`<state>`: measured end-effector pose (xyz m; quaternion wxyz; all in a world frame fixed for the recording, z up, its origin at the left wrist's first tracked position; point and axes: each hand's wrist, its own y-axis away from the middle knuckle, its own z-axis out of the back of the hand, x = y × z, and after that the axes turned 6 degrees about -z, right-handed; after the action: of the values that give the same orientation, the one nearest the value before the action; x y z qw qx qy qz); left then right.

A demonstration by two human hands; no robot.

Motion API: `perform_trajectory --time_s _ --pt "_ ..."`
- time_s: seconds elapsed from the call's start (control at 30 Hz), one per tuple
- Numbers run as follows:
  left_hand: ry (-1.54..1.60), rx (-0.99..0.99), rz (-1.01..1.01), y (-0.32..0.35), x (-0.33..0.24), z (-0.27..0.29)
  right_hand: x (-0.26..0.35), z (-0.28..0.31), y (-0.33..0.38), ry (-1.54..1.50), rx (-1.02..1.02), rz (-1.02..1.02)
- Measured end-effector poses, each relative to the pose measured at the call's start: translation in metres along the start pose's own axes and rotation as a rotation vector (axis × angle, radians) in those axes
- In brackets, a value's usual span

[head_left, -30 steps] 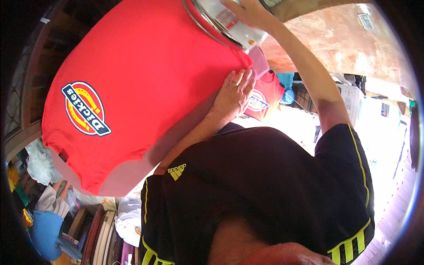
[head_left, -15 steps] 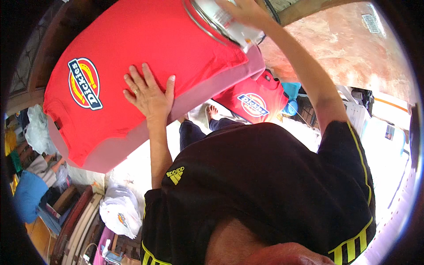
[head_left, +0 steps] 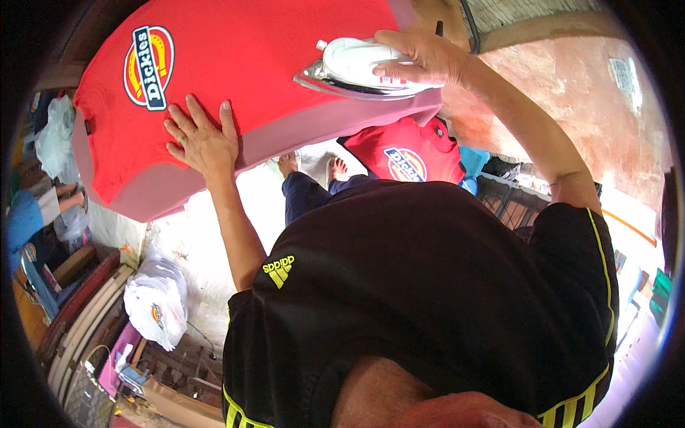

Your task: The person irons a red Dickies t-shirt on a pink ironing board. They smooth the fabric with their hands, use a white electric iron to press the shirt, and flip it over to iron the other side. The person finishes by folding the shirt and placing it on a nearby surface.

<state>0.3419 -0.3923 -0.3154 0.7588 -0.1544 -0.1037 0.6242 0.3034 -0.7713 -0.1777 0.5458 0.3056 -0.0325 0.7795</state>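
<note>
A red T-shirt (head_left: pixel 242 60) with a round printed badge lies spread over a mauve-covered ironing board (head_left: pixel 153 189). My left hand (head_left: pixel 203 143) rests flat on the cloth just below the badge, fingers spread and nothing in them. At the board's right side my right hand (head_left: pixel 424 57) grips a white clothes iron (head_left: pixel 349 64) by its handle. The iron's metal soleplate sits low over the shirt's near right edge, its tip pointing left. Whether the whole plate touches the cloth, I cannot tell.
A second red T-shirt (head_left: pixel 389 143) with a like badge lies below the board, beside blue plastic (head_left: pixel 471 160). A white plastic bag (head_left: pixel 157 299) stands on the floor at left. Partly visible at the far left is another person (head_left: pixel 32 214). A dark cord (head_left: pixel 471 25) runs near the iron.
The iron, in my right hand, has come nearer and turned, from the far right part of the shirt to its near edge. My left hand still lies flat on the shirt. The whole view has shifted.
</note>
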Motion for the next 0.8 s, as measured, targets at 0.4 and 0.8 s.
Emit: perform_trajectory --time_s 0.4,0.8 --pt "-0.027 -0.079 0.125 0.012 0.030 -0.005 0.048 -0.014 -0.086 0.162 0.003 0.260" --pt "0.008 -0.153 0.204 0.012 0.029 -0.007 -0.053 0.024 0.049 -0.081 0.062 -0.097"
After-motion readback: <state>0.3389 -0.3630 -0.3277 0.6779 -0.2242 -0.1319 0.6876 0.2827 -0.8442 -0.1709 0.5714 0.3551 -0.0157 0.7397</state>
